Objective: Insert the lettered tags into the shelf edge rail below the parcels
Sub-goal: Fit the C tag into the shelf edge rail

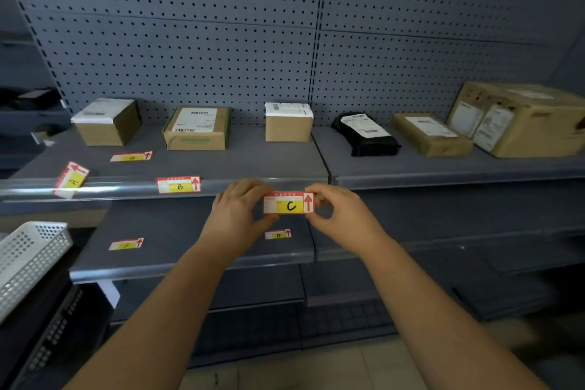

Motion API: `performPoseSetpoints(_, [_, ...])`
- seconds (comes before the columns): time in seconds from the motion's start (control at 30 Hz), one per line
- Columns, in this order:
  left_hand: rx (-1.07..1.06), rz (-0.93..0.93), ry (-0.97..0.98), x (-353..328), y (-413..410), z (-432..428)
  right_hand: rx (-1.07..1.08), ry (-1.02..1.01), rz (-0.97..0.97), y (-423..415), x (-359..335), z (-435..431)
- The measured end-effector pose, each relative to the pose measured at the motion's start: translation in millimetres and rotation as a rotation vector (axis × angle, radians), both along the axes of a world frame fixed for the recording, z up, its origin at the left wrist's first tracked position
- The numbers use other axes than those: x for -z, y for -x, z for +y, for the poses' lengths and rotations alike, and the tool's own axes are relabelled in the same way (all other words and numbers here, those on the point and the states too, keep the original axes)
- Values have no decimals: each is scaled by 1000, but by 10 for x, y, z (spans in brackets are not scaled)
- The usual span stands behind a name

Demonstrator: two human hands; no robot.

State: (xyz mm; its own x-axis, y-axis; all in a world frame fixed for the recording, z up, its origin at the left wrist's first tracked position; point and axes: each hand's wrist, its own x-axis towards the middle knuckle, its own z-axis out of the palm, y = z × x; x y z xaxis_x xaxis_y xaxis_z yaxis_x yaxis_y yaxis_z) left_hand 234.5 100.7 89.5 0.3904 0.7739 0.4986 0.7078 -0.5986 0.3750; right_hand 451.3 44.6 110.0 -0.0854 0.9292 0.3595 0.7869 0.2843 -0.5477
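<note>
Tag C (288, 203) pinched between both hands just below the shelf edge rail (110, 190).

The left hand (235, 215) pinches the tag's left end and the right hand (340, 212) its right end, fingers curled. The tag has a handwritten black "C" on a yellow patch and a red up-arrow; its small print is unreadable. Tag B (179, 184) sits in the rail left of the hands, and tag A (70, 179) leans tilted at the rail's left end. Behind the rail lie a tag with a blurred letter (131, 156) and the parcels (196, 128), whose labels are too small to read. Below the rail, tags F (126, 244) and D (278, 234) lie on the lower shelf (190, 263), with a white mesh basket (28, 256) at lower left.
</note>
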Motion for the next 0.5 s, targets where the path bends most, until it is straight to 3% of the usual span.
performPoseSetpoints(0.23, [19, 1, 32, 64, -92, -218, 45, 67, 94, -77, 76, -240])
performPoseSetpoints(0.5, [2, -26, 57, 111, -313, 88, 27, 86, 212, -279, 99, 98])
